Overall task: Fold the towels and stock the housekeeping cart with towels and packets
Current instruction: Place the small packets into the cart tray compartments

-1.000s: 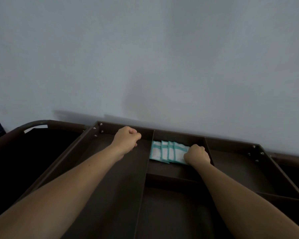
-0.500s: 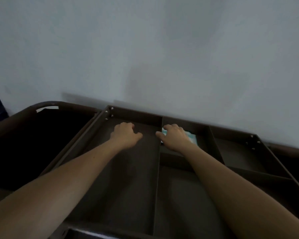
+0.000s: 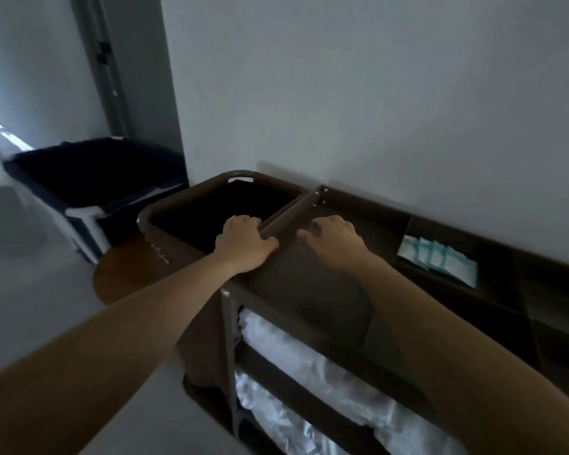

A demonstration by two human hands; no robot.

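Grips the cart (image 3: 289,214) rim with the curled fingers of the left hand (image 3: 243,246). Holds the right hand (image 3: 334,246) just beside it, relaxed and empty, above the tray. Has packets (image 3: 437,262) lying right of that hand, one compartment over, and towels (image 3: 309,366) shelved below both hands.

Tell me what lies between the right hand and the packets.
In the head view, a bare strip of tray floor and one upright divider wall separate the right hand from the packets.
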